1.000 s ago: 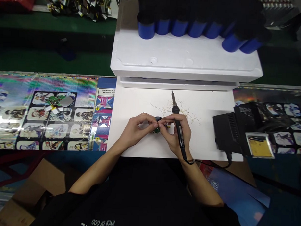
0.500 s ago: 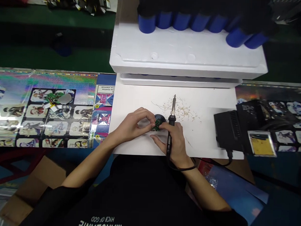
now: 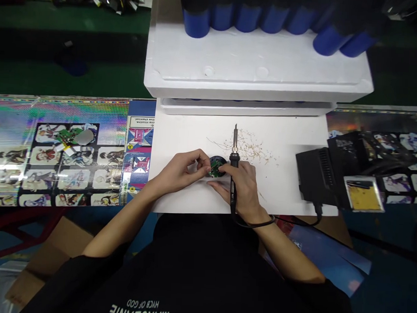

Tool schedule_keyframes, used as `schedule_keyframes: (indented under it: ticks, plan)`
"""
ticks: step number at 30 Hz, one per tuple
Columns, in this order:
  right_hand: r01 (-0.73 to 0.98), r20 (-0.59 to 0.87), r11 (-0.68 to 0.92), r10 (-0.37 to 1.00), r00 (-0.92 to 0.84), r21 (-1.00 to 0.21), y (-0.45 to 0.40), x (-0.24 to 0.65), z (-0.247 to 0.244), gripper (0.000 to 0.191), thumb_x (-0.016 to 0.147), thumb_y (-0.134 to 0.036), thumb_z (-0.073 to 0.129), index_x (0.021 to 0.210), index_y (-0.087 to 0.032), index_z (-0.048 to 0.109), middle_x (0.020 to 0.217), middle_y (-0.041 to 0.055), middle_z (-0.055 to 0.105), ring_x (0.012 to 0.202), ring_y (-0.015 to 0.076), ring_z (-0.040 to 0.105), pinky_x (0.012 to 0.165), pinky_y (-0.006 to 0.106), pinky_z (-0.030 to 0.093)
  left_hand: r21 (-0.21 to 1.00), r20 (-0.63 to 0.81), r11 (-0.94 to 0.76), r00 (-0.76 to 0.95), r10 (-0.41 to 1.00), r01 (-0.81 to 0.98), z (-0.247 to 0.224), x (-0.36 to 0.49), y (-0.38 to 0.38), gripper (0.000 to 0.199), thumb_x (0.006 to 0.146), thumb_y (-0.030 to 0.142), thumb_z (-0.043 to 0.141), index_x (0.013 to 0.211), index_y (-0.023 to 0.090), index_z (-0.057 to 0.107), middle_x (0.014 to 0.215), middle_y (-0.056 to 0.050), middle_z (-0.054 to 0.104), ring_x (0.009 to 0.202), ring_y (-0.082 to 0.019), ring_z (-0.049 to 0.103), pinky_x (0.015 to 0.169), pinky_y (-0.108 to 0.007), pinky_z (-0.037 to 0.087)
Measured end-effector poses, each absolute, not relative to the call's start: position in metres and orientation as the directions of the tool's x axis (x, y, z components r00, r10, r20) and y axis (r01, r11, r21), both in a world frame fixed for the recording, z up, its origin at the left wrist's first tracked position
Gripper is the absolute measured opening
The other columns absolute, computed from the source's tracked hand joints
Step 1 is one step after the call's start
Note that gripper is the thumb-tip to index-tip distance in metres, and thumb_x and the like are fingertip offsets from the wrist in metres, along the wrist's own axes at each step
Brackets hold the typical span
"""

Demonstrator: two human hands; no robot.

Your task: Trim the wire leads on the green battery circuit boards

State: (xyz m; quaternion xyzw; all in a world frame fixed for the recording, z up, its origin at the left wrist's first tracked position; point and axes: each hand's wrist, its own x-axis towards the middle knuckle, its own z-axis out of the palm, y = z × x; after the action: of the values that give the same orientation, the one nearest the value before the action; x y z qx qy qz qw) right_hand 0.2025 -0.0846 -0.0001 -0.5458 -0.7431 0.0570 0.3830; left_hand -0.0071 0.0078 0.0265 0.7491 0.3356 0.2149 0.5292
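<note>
A small green circuit board (image 3: pixel 215 167) lies on a round dark part (image 3: pixel 223 162) on the white work sheet (image 3: pixel 182 132). My left hand (image 3: pixel 191 171) is at the board's left edge, thumb and fingertips pinched together; what they pinch is too small to tell. My right hand (image 3: pixel 243 185) holds a soldering iron (image 3: pixel 233 175) upright in view, its metal tip pointing away from me. The right index fingertip touches the board's right side, while the thumb sits apart below it. Thin wire scraps (image 3: pixel 253 148) lie beyond the iron.
A white foam box (image 3: pixel 259 87) with blue cylinders (image 3: pixel 196 24) stands at the back. To the right are a black soldering station (image 3: pixel 313 176) and a tray of yellow sponge (image 3: pixel 363 196). More green boards (image 3: pixel 70 135) lie at left.
The fingers have parted slightly, so more of the green board and the round part shows. The soldering iron has shifted a little left with my right hand. The whole view has moved slightly.
</note>
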Motion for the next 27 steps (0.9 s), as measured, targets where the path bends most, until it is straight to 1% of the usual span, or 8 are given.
schedule_keyframes:
  ticks: [4, 6, 10, 14, 18, 20, 24, 27]
  plan:
    - [0.772, 0.527, 0.396, 0.845, -0.094, -0.498, -0.084, 0.196, 0.000, 0.029, 0.095, -0.017, 0.078, 0.118, -0.026, 0.063, 0.096, 0.0044, 0.078, 0.100, 0.0286, 0.066, 0.088, 0.043, 0.049, 0.889, -0.029, -0.302, 0.702, 0.712, 0.343, 0.030, -0.007, 0.008, 0.007, 0.099, 0.025, 0.064, 0.095, 0.020, 0.065, 0.092, 0.000, 0.068, 0.084, -0.014, 0.061, 0.076, -0.027, 0.046]
    - [0.773, 0.532, 0.402, 0.841, -0.100, -0.490, -0.084, 0.194, 0.000, 0.031, 0.094, -0.018, 0.078, 0.119, -0.026, 0.062, 0.098, 0.0047, 0.079, 0.100, 0.0286, 0.066, 0.088, 0.044, 0.049, 0.891, -0.025, -0.301, 0.698, 0.716, 0.341, 0.030, -0.008, 0.008, 0.007, 0.099, 0.026, 0.064, 0.095, 0.020, 0.064, 0.093, 0.000, 0.067, 0.085, -0.015, 0.061, 0.077, -0.027, 0.047]
    - [0.789, 0.536, 0.386, 0.840, -0.085, -0.479, -0.082, 0.187, -0.003, 0.034, 0.092, -0.020, 0.081, 0.120, -0.026, 0.062, 0.105, 0.0067, 0.079, 0.097, 0.0289, 0.066, 0.086, 0.044, 0.049, 0.927, -0.040, -0.225, 0.674, 0.737, 0.301, 0.025, -0.007, 0.007, 0.010, 0.100, 0.028, 0.064, 0.095, 0.020, 0.064, 0.091, 0.000, 0.067, 0.084, -0.015, 0.061, 0.075, -0.027, 0.046]
    - [0.788, 0.543, 0.358, 0.839, -0.036, -0.501, -0.082, 0.182, -0.003, 0.030, 0.093, -0.017, 0.079, 0.116, -0.026, 0.062, 0.098, 0.0047, 0.079, 0.095, 0.0278, 0.067, 0.086, 0.044, 0.048, 0.954, -0.079, -0.135, 0.658, 0.749, 0.268, 0.021, -0.009, 0.003, 0.014, 0.101, 0.032, 0.065, 0.095, 0.020, 0.065, 0.090, 0.000, 0.068, 0.084, -0.015, 0.060, 0.074, -0.028, 0.046]
    - [0.724, 0.530, 0.423, 0.843, -0.094, -0.545, -0.088, 0.194, 0.002, 0.035, 0.093, -0.010, 0.076, 0.121, -0.026, 0.062, 0.098, 0.0040, 0.079, 0.092, 0.0256, 0.068, 0.086, 0.044, 0.052, 0.956, -0.087, -0.121, 0.654, 0.752, 0.266, 0.023, -0.012, -0.006, 0.013, 0.101, 0.031, 0.065, 0.095, 0.020, 0.064, 0.088, 0.000, 0.067, 0.082, -0.015, 0.060, 0.073, -0.029, 0.046]
    - [0.655, 0.499, 0.469, 0.852, -0.159, -0.592, -0.091, 0.204, 0.004, 0.038, 0.093, -0.007, 0.073, 0.124, -0.027, 0.061, 0.104, 0.0047, 0.079, 0.093, 0.0243, 0.069, 0.084, 0.042, 0.056, 0.945, -0.034, -0.187, 0.649, 0.760, 0.268, 0.023, -0.012, -0.011, 0.008, 0.101, 0.027, 0.065, 0.096, 0.020, 0.065, 0.092, -0.002, 0.067, 0.085, -0.016, 0.061, 0.077, -0.030, 0.048]
    - [0.576, 0.482, 0.507, 0.850, -0.211, -0.641, -0.092, 0.215, 0.002, 0.040, 0.095, -0.004, 0.071, 0.127, -0.026, 0.061, 0.108, 0.0069, 0.079, 0.098, 0.0243, 0.072, 0.085, 0.042, 0.061, 0.853, 0.155, -0.440, 0.670, 0.726, 0.280, 0.019, -0.010, -0.019, 0.003, 0.101, 0.019, 0.063, 0.101, 0.020, 0.066, 0.113, -0.008, 0.066, 0.108, -0.021, 0.062, 0.093, -0.035, 0.051]
    - [0.583, 0.514, 0.521, 0.835, -0.198, -0.623, -0.090, 0.213, 0.000, 0.041, 0.094, -0.004, 0.072, 0.128, -0.025, 0.061, 0.108, 0.0078, 0.079, 0.099, 0.0253, 0.073, 0.085, 0.043, 0.061, 0.746, 0.258, -0.592, 0.687, 0.680, 0.305, 0.016, -0.007, -0.018, 0.003, 0.102, 0.018, 0.062, 0.104, 0.020, 0.064, 0.114, -0.008, 0.069, 0.107, -0.022, 0.061, 0.096, -0.038, 0.050]
